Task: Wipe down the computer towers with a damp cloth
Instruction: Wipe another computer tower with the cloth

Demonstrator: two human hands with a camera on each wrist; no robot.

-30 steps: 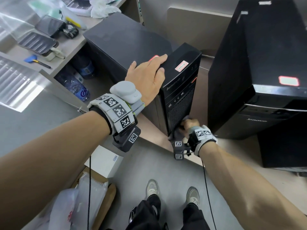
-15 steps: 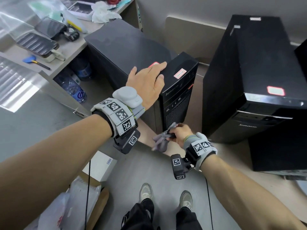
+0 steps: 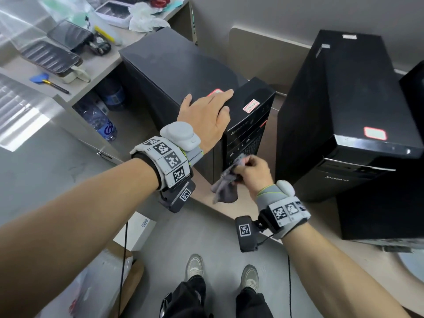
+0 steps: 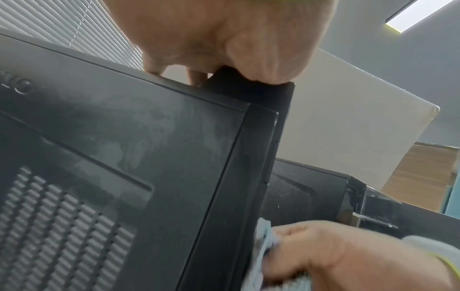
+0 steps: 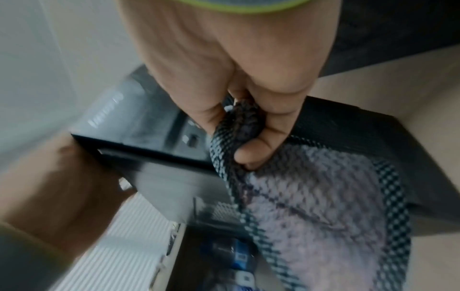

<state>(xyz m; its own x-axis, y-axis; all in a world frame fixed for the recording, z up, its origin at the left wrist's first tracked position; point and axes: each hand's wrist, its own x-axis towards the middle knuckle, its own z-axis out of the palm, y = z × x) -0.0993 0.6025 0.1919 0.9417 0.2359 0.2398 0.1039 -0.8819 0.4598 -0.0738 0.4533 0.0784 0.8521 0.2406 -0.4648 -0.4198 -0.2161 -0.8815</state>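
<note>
While left hand [image 3: 206, 118] lies flat on tower [image 3: 174, 72] | right hand [image 3: 254, 173] grips cloth [image 3: 226, 189] at its front

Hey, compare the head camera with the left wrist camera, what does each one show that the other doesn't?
Only the head view shows the desk with its clutter, the water bottles under it, the person's shoes and the top of the second tower. Only the left wrist view shows the smudged side panel with its vent slots and a ceiling light. Both show the left hand resting on the near tower and the right hand gripping the cloth at its front.
</note>
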